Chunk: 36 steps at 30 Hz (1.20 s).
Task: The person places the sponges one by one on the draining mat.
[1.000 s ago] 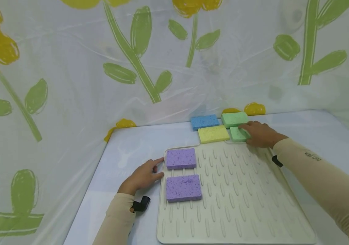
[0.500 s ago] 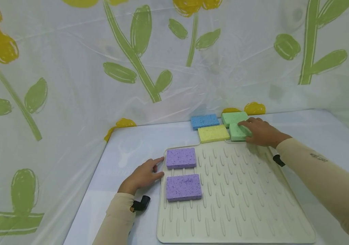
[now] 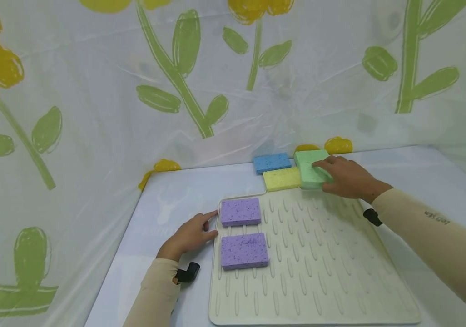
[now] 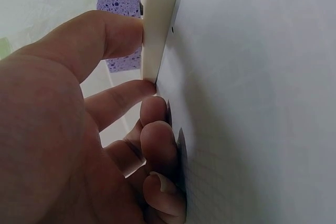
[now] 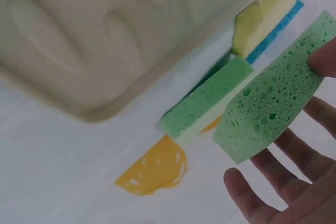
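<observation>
My right hand (image 3: 351,178) grips a green sponge (image 5: 268,100) between thumb and fingers, tilted and raised off the table past the mat's far edge. Below it, a second green sponge (image 5: 207,97) lies on the table, partly hidden in the head view. My left hand (image 3: 190,234) rests beside the ribbed cream drying mat (image 3: 298,290), index finger and thumb touching its left edge. In the left wrist view its other fingers lie loosely bent on the table. Two purple sponges, a far one (image 3: 240,211) and a near one (image 3: 244,250), lie on the mat's left side.
A yellow sponge (image 3: 282,179) and a blue sponge (image 3: 271,162) lie behind the mat, left of the green ones. A white curtain (image 3: 106,113) with printed flowers hangs along the table's far side and to the left.
My right hand has lifted the nearer green sponge off the table, and it now overlaps the green sponge behind it in the head view. The left hand has stayed at the mat's edge.
</observation>
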Motion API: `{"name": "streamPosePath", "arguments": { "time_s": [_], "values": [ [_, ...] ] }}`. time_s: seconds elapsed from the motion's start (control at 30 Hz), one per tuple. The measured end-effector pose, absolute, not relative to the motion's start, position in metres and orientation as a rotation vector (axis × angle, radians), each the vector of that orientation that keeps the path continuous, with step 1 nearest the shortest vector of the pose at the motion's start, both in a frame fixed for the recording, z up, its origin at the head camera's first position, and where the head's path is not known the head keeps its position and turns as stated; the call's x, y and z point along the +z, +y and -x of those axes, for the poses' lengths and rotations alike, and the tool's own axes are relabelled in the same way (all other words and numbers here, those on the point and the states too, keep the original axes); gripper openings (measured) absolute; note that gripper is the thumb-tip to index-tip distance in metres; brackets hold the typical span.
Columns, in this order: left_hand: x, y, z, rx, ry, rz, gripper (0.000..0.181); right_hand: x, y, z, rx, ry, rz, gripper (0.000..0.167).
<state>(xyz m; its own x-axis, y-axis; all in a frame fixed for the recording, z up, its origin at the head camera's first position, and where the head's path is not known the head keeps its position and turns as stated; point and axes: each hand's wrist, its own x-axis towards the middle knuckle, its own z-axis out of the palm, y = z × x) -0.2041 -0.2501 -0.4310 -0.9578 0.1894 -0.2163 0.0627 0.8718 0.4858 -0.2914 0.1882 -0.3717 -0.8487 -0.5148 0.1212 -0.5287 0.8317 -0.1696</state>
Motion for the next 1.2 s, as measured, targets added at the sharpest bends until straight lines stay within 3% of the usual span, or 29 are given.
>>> {"name": "streamPosePath", "arguments": {
  "time_s": [0.33,1.2],
  "values": [
    [-0.429,-0.248,0.205,0.711,2.783,-0.207,0.065,-0.374,0.166,0.269,0.297,-2.898,-0.885,0.056],
    [-0.431,-0.25,0.204,0.716,2.798,-0.217,0.064,-0.397,0.125,0.252,0.27,-2.897,-1.035,0.055]
  ]
}}
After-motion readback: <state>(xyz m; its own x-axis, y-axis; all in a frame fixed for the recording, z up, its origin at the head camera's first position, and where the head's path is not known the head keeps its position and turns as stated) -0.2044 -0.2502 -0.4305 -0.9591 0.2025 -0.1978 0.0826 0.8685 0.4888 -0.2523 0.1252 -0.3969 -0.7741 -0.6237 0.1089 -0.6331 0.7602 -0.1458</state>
